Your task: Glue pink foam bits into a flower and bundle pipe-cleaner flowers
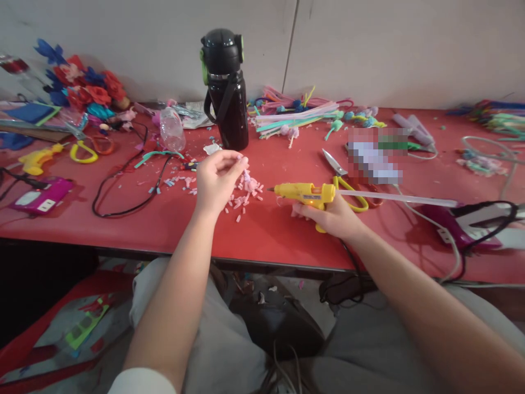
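Observation:
My left hand is pinched closed, thumb against fingertips, on a small pink-and-lavender fuzzy piece. Its lower end overlaps a heap of short pink snippets on the red table, so its full shape is hard to make out. In my right hand is a yellow glue gun, its nozzle aimed left toward the snippets. A long translucent glue stick juts out of its back. Just behind the right hand lie scissors with yellow handles, partly covered.
A tall black bottle stands behind my left hand. Bundles of pipe cleaners lie along the wall. Purple power strips with cords sit at both sides. A second yellow glue gun and a clear plastic bottle are on the left.

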The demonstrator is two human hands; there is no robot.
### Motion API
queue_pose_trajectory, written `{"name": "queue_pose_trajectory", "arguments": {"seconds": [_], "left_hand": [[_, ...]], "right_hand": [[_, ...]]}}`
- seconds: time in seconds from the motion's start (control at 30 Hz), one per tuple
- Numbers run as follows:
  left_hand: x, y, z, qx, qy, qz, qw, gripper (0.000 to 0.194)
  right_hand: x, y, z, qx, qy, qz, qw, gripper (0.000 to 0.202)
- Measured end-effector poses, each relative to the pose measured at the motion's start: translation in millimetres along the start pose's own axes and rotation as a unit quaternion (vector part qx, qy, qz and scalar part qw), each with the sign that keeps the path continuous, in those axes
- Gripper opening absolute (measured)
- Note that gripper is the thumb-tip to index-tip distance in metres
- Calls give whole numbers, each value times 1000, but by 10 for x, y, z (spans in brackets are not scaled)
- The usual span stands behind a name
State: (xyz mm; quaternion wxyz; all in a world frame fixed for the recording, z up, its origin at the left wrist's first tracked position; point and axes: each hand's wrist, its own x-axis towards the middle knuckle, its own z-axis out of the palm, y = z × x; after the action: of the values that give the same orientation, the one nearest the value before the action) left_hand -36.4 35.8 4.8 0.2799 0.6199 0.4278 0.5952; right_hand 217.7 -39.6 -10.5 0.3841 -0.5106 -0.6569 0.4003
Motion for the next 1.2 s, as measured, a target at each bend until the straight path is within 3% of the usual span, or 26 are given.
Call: {"name": "queue_pose_trajectory", "arguments": {"seconds": [0.17, 0.43, 0.53, 0.6, 0.67, 0.73, 0.8, 0.93, 1.03, 1.2], "left_hand": [[65, -22, -125, 13, 24, 16, 999, 14], [50, 4, -127, 22, 23, 7, 999, 17], [46, -7, -131, 13, 23, 7, 1000, 13], [42, -19, -128, 6, 21, 4, 1000, 11], [36, -27, -121, 8, 17, -3, 1000, 9], [34, -30, -119, 15, 17, -10, 1000, 9], [36, -29, -126, 24, 24, -6, 999, 10], [43, -34, -167, 34, 47, 12, 998, 14], [42, -40, -199, 31, 55, 6, 998, 14], [45, -27, -207, 21, 55, 3, 998, 12]], "right_hand": [[90, 85, -237, -136, 130, 15, 982, 31], [158, 169, -455, -309, 161, 49, 936, 47], [-29, 67, -629, -343, 113, 101, 927, 59], [-164, -32, -690, -315, 4, 121, 941, 63], [-222, -133, -602, -240, -125, 72, 960, 54], [-155, -211, -343, -164, -177, -22, 970, 28], [28, -247, 15, -154, -147, -82, 974, 16], [465, -262, 607, -245, -75, -102, 961, 27], [618, -328, 766, -317, -76, -80, 942, 28], [584, -437, 778, -400, -99, -71, 908, 22]]}}
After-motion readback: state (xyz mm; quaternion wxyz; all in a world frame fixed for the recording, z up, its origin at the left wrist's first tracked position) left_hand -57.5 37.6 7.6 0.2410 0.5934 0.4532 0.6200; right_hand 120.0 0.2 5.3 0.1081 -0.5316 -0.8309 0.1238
